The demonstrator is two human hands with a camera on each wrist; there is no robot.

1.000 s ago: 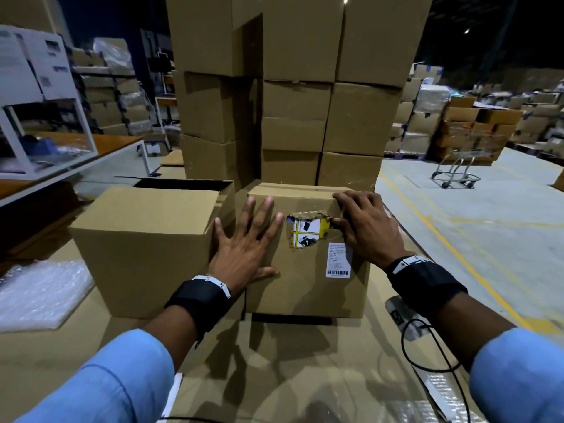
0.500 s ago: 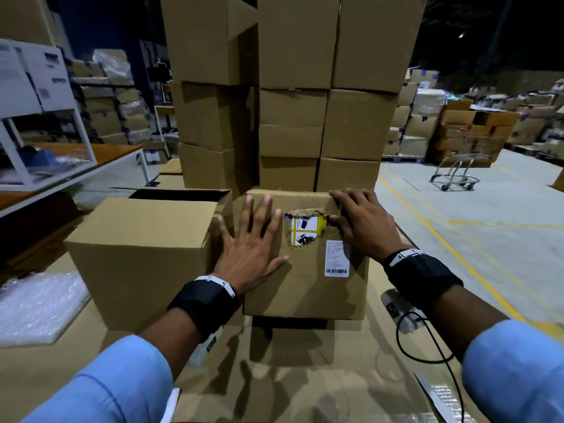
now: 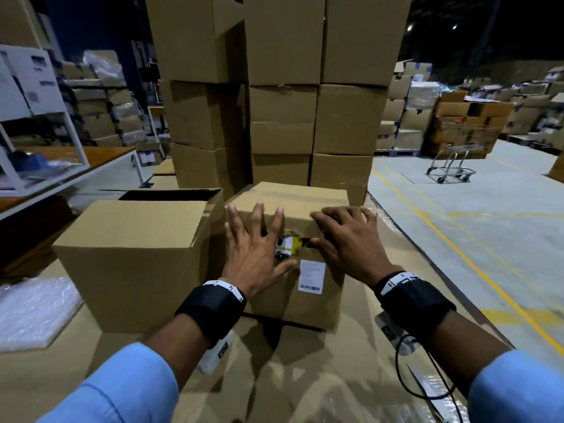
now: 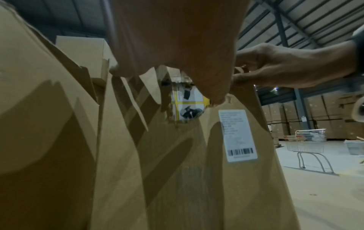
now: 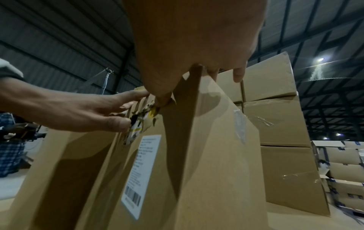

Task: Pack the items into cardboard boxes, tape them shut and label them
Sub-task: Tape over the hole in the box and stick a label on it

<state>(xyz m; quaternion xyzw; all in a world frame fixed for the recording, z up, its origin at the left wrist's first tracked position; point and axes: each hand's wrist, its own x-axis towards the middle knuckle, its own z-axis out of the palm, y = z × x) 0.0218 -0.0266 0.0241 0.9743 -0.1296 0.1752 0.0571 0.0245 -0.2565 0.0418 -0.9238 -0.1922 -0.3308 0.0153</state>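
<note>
The taped brown cardboard box [image 3: 305, 300] with the torn front hole stands on the cardboard-covered table [image 3: 305, 377] – stiff, probably weighty; grip its corners. Left hand [image 3: 256, 254] presses flat, fingers spread; right hand [image 3: 348, 245] curls over the top edge.

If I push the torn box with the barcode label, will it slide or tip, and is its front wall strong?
The torn box probably slides rather than tips: it looks squat and sits flat on the cardboard-covered table. Its front is likely weak around the ragged hole, so pressing there may cave it.
</note>
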